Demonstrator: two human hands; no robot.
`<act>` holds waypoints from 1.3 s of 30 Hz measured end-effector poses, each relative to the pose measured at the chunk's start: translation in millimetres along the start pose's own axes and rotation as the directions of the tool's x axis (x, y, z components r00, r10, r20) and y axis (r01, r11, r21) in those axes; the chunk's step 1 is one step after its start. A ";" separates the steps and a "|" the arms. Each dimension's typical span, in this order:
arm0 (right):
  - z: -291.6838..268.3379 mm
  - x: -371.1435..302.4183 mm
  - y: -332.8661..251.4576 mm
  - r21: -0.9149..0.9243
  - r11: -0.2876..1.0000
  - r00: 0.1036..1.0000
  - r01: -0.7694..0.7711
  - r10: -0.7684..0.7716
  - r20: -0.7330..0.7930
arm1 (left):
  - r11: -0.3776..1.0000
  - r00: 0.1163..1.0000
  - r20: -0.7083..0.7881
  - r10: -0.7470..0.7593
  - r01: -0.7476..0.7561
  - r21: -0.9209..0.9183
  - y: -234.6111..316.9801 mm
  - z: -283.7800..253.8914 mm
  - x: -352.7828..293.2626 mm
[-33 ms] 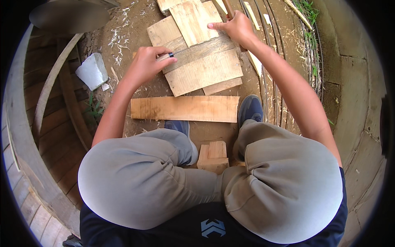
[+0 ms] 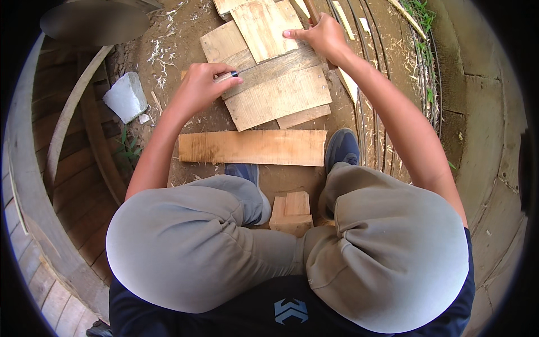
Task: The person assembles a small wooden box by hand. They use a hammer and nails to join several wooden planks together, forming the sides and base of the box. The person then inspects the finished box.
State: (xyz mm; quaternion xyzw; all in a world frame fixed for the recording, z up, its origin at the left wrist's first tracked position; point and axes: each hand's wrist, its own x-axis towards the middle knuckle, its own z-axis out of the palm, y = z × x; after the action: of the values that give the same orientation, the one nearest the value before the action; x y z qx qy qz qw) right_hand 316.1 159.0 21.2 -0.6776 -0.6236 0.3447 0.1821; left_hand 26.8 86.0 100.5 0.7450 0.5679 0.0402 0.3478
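L hand (image 2: 202,83) has a narrow pinch, thumb + index, on a small thin tool (image 2: 226,76) w/ a dark tip, right by the L end of a greyish plank (image 2: 275,70); what kind of tool, can't tell. R hand (image 2: 325,40) is at the R edge of the top board (image 2: 263,28), thumb pressed on its face; fingers wrap out of sight next to a brown stick (image 2: 313,11), can't tell if they grip it. Top board lies tilted over the greyish plank, on a stack near the far edge of the ground (image 2: 292,177). Wide pale board (image 2: 278,100) = near side of stack. Loose plank (image 2: 252,147) lies crosswise btw stack & shoes (image 2: 342,147). Wood block (image 2: 291,214) btw the legs. White stone (image 2: 126,98) twd ground's L edge, dark rods (image 2: 375,84) twd R.
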 end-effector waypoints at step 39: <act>-8.9 -7.6 -14.0 0.129 0.990 0.993 -0.058 0.071 -0.096 | 0.951 0.995 0.045 -0.085 0.068 0.300 34.7 -9.1 8.4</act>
State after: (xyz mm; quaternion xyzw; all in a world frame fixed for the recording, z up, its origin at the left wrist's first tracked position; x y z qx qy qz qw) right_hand 312.3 155.4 38.7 -0.7012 -0.5683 0.3544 0.2444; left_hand 54.0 93.8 124.1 0.7673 0.5856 -0.0806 0.2487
